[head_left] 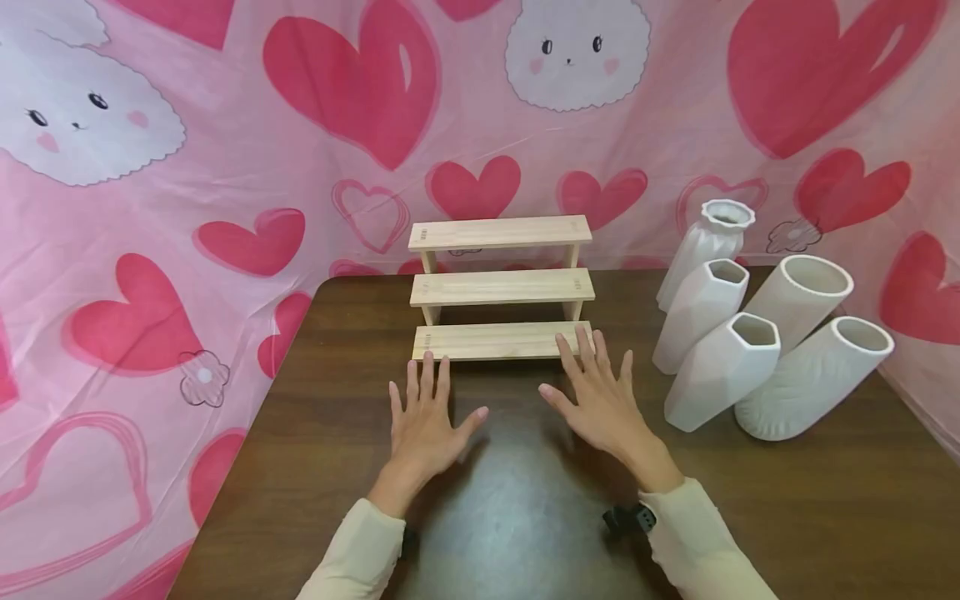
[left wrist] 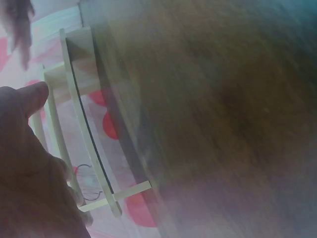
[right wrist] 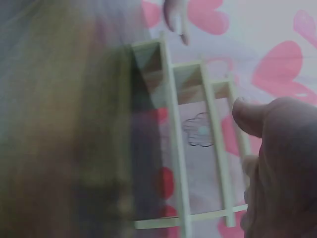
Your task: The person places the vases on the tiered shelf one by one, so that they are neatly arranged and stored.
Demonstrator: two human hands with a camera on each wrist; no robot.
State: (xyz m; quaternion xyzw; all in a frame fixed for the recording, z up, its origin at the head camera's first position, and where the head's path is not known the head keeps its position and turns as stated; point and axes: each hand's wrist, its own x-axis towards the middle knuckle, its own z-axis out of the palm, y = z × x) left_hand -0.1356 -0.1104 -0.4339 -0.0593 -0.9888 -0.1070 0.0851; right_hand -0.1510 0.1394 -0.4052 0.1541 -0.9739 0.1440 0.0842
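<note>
Three-tiered pale wooden step shelf [head_left: 501, 287]

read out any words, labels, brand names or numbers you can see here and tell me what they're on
No readable text anywhere.
Three-tier pale wooden step shelf: bare wood, no label.
Five white ceramic vases: plain, unmarked.
Pink cloth backdrop: printed red hearts and white bunny faces only, no words.
Both wrist views are too blurred to read anything.

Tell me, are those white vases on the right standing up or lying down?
Standing up, it seems. All five white vases show their open mouths at the top and bases on the brown table; their lean looks like wide-lens distortion.
</note>
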